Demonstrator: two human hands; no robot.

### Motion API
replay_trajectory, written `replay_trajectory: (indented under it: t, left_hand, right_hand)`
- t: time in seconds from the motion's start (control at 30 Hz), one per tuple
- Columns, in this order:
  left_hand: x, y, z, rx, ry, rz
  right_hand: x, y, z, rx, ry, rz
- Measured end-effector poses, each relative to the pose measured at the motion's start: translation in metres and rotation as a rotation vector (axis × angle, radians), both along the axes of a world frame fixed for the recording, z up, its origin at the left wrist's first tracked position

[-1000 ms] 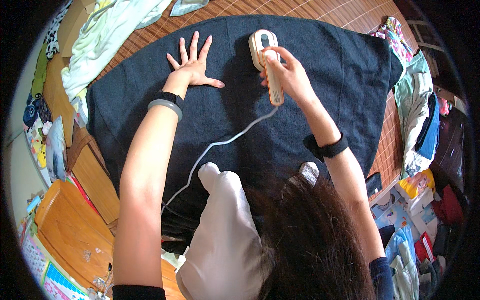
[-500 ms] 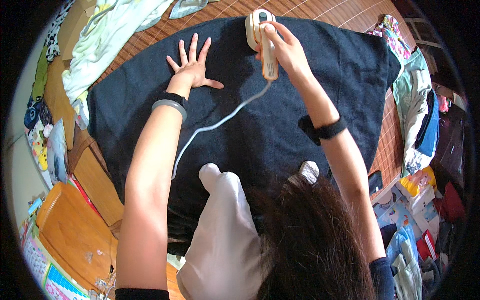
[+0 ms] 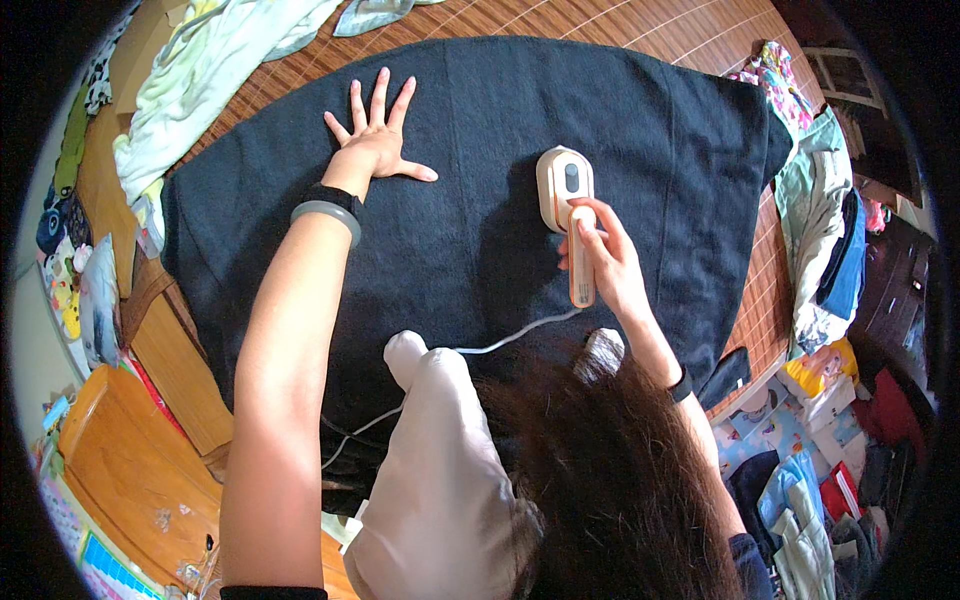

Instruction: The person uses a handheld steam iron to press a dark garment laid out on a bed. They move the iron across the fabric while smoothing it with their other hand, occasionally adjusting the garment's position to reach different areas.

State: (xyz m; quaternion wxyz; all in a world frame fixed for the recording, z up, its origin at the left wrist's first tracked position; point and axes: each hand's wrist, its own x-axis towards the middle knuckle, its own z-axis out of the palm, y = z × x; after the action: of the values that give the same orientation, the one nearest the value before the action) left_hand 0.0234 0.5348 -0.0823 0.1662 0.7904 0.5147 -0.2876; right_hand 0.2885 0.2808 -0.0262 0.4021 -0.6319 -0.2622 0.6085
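Observation:
A black cloth [image 3: 480, 110] lies spread over a woven brown mat [image 3: 610, 30]. My left hand [image 3: 372, 145] rests flat on its upper left part, fingers spread wide. My right hand [image 3: 605, 250] grips the handle of a small cream handheld iron [image 3: 565, 180] with orange trim and a grey button, which sits on the cloth right of centre. A pale cord [image 3: 520, 330] runs from the handle down and left, partly hidden behind my leg [image 3: 430, 460]. Hair hangs over the lower middle, covering part of my right forearm.
Pale green-white fabric [image 3: 185, 90] lies along the upper left. Folded clothes [image 3: 825, 230] line the right side, with more bags and garments [image 3: 810, 500] below. A wooden board [image 3: 120, 450] stands at the lower left, with soft toys [image 3: 70, 250] along the left edge.
The iron in my right hand went toward the upper edge, then came back down and right, lower than at first. My left hand stayed spread on the cloth, shifted only slightly.

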Motion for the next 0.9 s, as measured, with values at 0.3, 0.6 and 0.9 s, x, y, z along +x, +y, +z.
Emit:
replay_trajectory:
  t: [0.3, 0.6, 0.9]
  left_hand:
    - [-0.002, -0.001, -0.002, 0.021, -0.024, -0.014]
    - [-0.001, 0.000, -0.001, 0.017, -0.012, -0.012]
    - [-0.002, -0.002, -0.001, 0.034, -0.017, -0.025]
  right_hand:
    - [0.007, 0.070, -0.011, 0.043, -0.111, -0.043]
    - [0.020, 0.139, -0.017, 0.170, -0.144, -0.053]
    - [0.033, 0.186, -0.018, 0.262, -0.163, -0.141]
